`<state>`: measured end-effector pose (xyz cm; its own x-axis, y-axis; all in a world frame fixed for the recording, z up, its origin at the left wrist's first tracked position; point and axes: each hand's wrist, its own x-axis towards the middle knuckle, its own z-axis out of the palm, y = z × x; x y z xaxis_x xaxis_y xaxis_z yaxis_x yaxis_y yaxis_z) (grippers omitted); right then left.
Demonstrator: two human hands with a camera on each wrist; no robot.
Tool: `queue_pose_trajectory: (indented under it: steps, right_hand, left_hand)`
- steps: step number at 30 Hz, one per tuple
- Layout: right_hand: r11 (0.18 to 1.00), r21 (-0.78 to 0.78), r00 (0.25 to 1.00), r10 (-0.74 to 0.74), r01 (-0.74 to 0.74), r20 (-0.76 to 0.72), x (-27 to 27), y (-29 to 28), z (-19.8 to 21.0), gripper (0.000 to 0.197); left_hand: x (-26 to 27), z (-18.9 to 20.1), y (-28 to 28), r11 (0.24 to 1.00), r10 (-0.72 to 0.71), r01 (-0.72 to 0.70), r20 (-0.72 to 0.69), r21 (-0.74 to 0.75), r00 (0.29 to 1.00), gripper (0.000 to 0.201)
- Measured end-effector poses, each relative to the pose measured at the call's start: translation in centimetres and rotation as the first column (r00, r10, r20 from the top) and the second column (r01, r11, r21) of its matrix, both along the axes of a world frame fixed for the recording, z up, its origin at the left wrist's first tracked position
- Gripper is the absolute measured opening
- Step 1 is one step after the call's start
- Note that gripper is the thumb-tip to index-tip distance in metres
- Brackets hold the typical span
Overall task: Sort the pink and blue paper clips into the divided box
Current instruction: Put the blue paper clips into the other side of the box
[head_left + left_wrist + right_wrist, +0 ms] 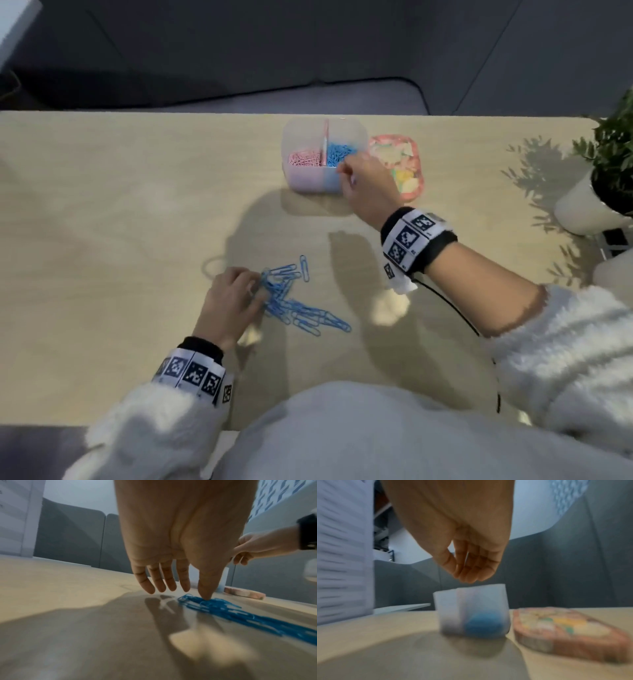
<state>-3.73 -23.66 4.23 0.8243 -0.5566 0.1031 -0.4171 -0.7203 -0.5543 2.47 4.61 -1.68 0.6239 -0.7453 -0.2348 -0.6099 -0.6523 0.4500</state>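
The translucent divided box (310,180) stands at the table's far middle. Pink clips (305,159) fill its left compartment and blue clips (340,150) its right. A loose pile of blue paper clips (298,308) lies near me. My left hand (255,287) has straight fingers, and the thumb tip presses on the pile's (223,608) left end. My right hand (342,169) hovers over the box's blue side (481,626). Its fingers (471,573) are loosely curled together in the blurred right wrist view, with no clip visible in them.
A pink patterned lid (411,164) lies flat just right of the box, also seen as the lid (565,628). A potted plant in a white pot (582,209) stands at the right edge. A dark sofa runs behind the table's far edge.
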Motion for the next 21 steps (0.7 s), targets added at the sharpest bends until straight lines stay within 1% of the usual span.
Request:
queue_pose_trajectory:
  steps: [1, 2, 3, 5, 6, 8, 9, 11, 13, 15, 17, 19, 21]
  right_hand:
    - [0.995, 0.036, 0.993, 0.096, -0.094, -0.064, -0.9, 1.6, -0.9, 0.020]
    - [0.977, 0.091, 0.967, 0.206, -0.194, -0.153, -1.7, 3.2, -1.7, 0.022]
    - [0.947, 0.144, 0.917, 0.316, -0.288, -0.242, -2.3, 4.7, -2.6, 0.028]
    - [0.878, 0.198, 0.805, 0.478, -0.436, -0.351, -2.8, 7.3, -4.1, 0.049]
    - [0.854, 0.191, 0.766, 0.518, -0.483, -0.381, -2.9, 8.4, -4.7, 0.062]
    - [0.822, 0.109, 0.713, 0.544, -0.560, -0.441, -3.0, 10.1, -5.5, 0.082]
    - [0.801, 0.051, 0.692, 0.545, -0.596, -0.474, -3.1, 10.7, -5.9, 0.085]
    - [0.761, -0.018, 0.659, 0.549, -0.649, -0.514, -3.5, 11.3, -6.3, 0.080]
    - [0.773, -0.002, 0.677, 0.554, -0.634, -0.484, -4.1, 10.8, -6.4, 0.065]
    - [0.814, 0.023, 0.736, 0.537, -0.581, -0.412, -5.1, 9.7, -6.3, 0.047]
    - [0.856, 0.030, 0.792, 0.490, -0.516, -0.363, -6.6, 8.3, -6.3, 0.036]
    - [0.884, 0.061, 0.822, 0.454, -0.463, -0.344, -8.2, 7.1, -6.1, 0.036]
    - [0.911, 0.108, 0.860, 0.413, -0.399, -0.299, -9.7, 6.3, -5.7, 0.042]
  left_hand:
    - [-0.1, 0.0, 0.4, 1.000, 0.005, -0.004, -0.013, 0.022, 1.000, 0.063]
    - [-0.2, 0.0, 0.6, 0.999, 0.006, -0.005, -0.028, 0.037, 1.000, 0.066]
    - [-0.2, 0.1, 0.7, 0.999, 0.008, -0.007, -0.036, 0.043, 0.999, 0.064]
    - [-0.5, -0.1, 0.4, 1.000, 0.009, -0.008, -0.020, 0.027, 1.000, 0.052]
    - [-0.7, -0.2, 0.1, 1.000, 0.009, -0.009, -0.005, 0.008, 1.000, 0.046]
    - [-1.3, -0.4, -0.6, 0.999, 0.009, -0.009, 0.001, -0.037, 1.000, 0.038]
    - [-1.7, -0.5, -1.0, 0.999, 0.006, -0.006, -0.005, -0.052, 1.000, 0.035]
    - [-2.4, -0.7, -1.7, 0.998, -0.003, 0.000, -0.034, -0.070, 0.999, 0.032]
    - [-3.0, -0.7, -2.6, 0.996, -0.013, 0.008, -0.062, -0.084, 0.998, 0.032]
    - [-3.5, -0.6, -3.7, 0.995, -0.039, 0.031, -0.076, -0.094, 0.996, 0.032]
    - [-3.7, -0.5, -5.1, 0.993, -0.086, 0.079, -0.081, -0.089, 0.993, 0.032]
    - [-3.9, -0.3, -6.2, 0.985, -0.166, 0.159, -0.100, -0.073, 0.981, 0.039]
    - [-4.1, -0.1, -6.7, 0.966, -0.260, 0.256, -0.098, -0.047, 0.961, 0.055]
